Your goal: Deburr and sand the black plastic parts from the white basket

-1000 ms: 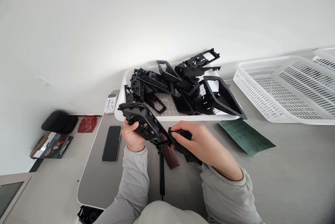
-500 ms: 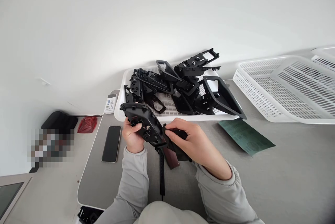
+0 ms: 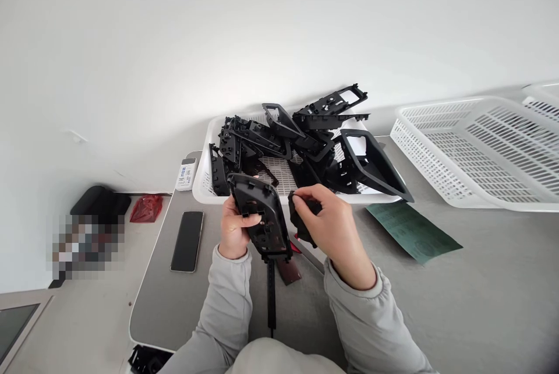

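My left hand [image 3: 236, 228] grips a black plastic frame part [image 3: 266, 217] by its left side, with the thumb across its clipped face. The part is tilted and hangs in front of the white basket [image 3: 205, 195]. Just right of it, my right hand [image 3: 329, 219] pinches a crumpled black cloth [image 3: 303, 219], apart from the frame part. Many similar black parts [image 3: 375, 164] are heaped in the basket. Below the held part lie a black strip [image 3: 271, 298] and a dark red piece [image 3: 289, 272], partly covered.
A phone [image 3: 187, 241] and a small white box [image 3: 187, 175] lie at the table's left. A green sheet [image 3: 414, 233] lies on the right, before another white basket [image 3: 445, 184]. Black parts [image 3: 148, 359] show below the table's lower left edge.
The frame part has turned more upright and shifted right with my left hand. My right hand and the cloth have moved up, away from the part, uncovering a red and grey object on the table.
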### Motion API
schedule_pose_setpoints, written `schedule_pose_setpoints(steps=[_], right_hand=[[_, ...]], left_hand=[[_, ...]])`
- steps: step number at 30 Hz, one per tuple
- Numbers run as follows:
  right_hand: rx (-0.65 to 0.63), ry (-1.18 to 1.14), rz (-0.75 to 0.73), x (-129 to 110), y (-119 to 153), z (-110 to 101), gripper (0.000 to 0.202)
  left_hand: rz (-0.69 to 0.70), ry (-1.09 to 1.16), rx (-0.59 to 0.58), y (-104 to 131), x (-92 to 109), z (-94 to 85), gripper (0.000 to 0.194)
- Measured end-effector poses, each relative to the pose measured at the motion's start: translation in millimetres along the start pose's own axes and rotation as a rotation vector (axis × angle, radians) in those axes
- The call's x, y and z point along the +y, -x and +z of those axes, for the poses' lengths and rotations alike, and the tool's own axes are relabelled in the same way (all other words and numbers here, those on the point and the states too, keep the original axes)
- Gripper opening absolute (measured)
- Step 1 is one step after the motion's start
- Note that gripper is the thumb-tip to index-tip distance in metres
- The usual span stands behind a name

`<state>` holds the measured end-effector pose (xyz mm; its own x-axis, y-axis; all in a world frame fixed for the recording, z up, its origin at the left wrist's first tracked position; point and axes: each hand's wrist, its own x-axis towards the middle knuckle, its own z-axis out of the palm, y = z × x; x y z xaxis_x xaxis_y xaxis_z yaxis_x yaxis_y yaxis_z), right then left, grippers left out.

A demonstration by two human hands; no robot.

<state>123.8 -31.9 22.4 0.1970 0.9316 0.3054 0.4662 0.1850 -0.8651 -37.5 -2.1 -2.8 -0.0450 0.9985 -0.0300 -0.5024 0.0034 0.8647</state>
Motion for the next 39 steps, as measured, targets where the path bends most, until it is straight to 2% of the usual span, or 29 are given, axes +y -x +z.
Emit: schedule_pose_setpoints(steps=[2, 6, 10, 12, 15, 18, 22, 26, 29, 33, 39], right_hand=[[0.002, -0.070, -0.043, -2.8, 1.5, -1.9, 0.007], [-0.085, -0.127, -0.168, -6.9, 3.1, -1.0, 0.009], [-0.024, -0.031, -0.094, -1.1, -0.3, -0.9, 0.009], [0.020, -0.074, -0.072, -0.8, 0.1, -2.7, 0.008], [-0.032, -0.161, -0.143, -5.4, 3.3, -2.6, 0.008], [-0.120, -0.130, -0.201, -7.7, 4.1, 2.5, 0.010], [-0.118, -0.088, -0.226, -5.2, 2.2, 7.5, 0.012], [-0.105, -0.062, -0.318, -7.4, 5.9, 10.8, 0.015], [-0.097, -0.022, -0.379, -10.9, 10.9, 16.5, 0.016], [-0.087, 0.010, -0.328, -10.1, 13.2, 19.1, 0.020], [-0.142, 0.081, -0.176, -3.0, 10.6, 3.4, 0.019]], left_hand=[[-0.016, -0.046, -0.063, 1.0, -2.4, -0.1, 0.038], [-0.021, -0.128, -0.154, 1.2, -4.1, -1.8, 0.039], [-0.030, -0.102, -0.107, 1.1, -2.3, -1.1, 0.038], [-0.021, -0.116, -0.065, 1.1, -1.6, 1.0, 0.035], [-0.030, -0.125, -0.047, 1.0, -2.1, 4.4, 0.030], [-0.045, -0.056, -0.069, 0.9, -5.3, 6.0, 0.029], [-0.043, 0.005, -0.078, 2.3, -10.3, 7.9, 0.034], [-0.020, -0.129, -0.019, 4.7, -10.3, 10.1, 0.041], [0.056, -0.263, -0.050, 5.4, -7.3, 9.8, 0.044], [0.103, -0.348, -0.101, 4.8, -5.9, 10.0, 0.049], [0.128, -0.422, -0.128, 4.8, -11.3, 13.9, 0.051]])
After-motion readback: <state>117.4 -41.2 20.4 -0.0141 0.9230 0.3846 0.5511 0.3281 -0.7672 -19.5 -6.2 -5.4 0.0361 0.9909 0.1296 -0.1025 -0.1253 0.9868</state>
